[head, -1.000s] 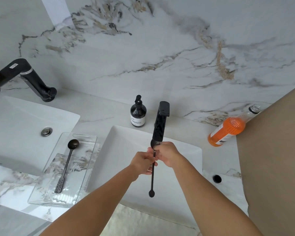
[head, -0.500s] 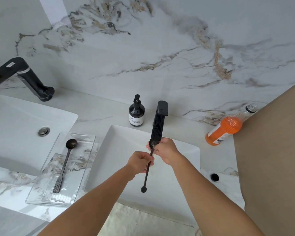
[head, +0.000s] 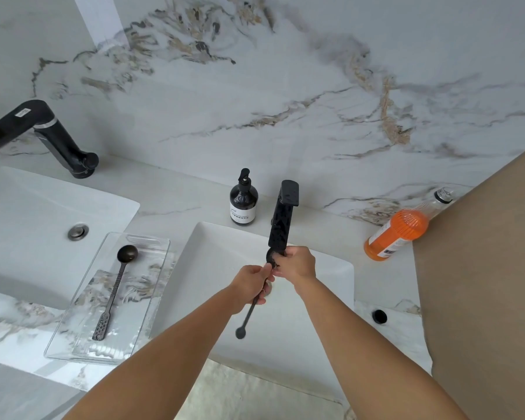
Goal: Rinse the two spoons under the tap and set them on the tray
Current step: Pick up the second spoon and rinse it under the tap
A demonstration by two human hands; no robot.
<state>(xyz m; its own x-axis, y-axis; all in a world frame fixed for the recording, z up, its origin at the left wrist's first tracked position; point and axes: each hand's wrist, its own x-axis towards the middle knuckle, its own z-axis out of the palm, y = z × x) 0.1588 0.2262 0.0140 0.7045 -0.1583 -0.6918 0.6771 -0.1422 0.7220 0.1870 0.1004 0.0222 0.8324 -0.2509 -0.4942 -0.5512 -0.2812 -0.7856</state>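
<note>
A black long-handled spoon hangs over the white sink, its bowl up under the spout of the black tap. My left hand grips its handle near the middle. My right hand is closed around the spoon's bowl end right at the spout. The handle tip points down and to the left. A second black spoon lies flat on the clear tray left of the sink, bowl toward the wall.
A dark pump bottle stands behind the sink beside the tap. An orange bottle lies on the counter at right against a brown panel. A second sink with another black tap is at left.
The spoon's lower handle has swung from straight down to slanting left. Both hands stay at the spout.
</note>
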